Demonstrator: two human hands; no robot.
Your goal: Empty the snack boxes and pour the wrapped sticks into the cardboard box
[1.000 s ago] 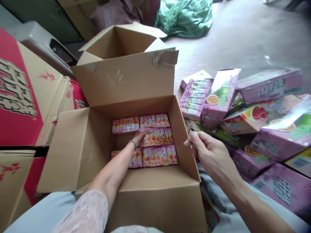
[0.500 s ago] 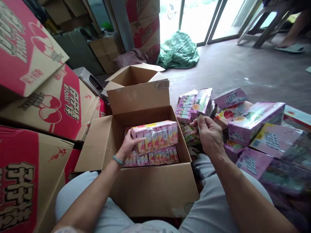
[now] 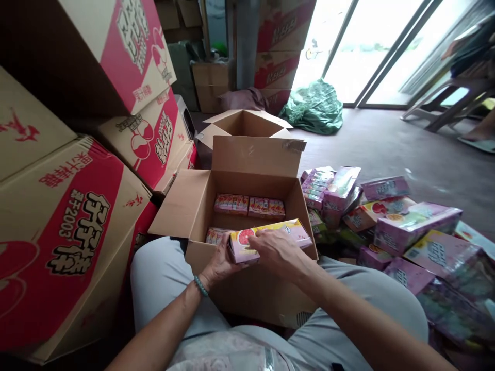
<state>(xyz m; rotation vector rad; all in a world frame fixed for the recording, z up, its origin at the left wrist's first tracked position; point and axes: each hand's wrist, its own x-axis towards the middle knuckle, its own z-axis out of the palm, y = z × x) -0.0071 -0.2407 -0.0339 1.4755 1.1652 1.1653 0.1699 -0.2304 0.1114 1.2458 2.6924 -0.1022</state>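
A pink and yellow candy box (image 3: 240, 249) with a grapefruit picture lies tilted over the near rim of an open cardboard carton (image 3: 255, 154). My left hand (image 3: 222, 260), a beaded bracelet at its wrist, grips the box's left end. Across the top of the box my right hand (image 3: 276, 247) is bent, its fingers closed against the top face near the picture; the fingertips are partly hidden. Down inside the carton sit more candy boxes (image 3: 232, 204), two side by side at the far wall and one partly covered at the near left.
Loose purple candy boxes (image 3: 417, 224) are piled on the floor at my right. Red and tan cartons (image 3: 88, 226) are stacked at my left. Beyond stand another open carton (image 3: 247, 123) and a green sack (image 3: 315, 105). A person's leg (image 3: 485, 126) shows by a stool at the far right.
My left hand has brought the candy box nearer to me, from above the carton's inside to its near rim. My right hand has come from beside the pile onto the box. The view has turned left.
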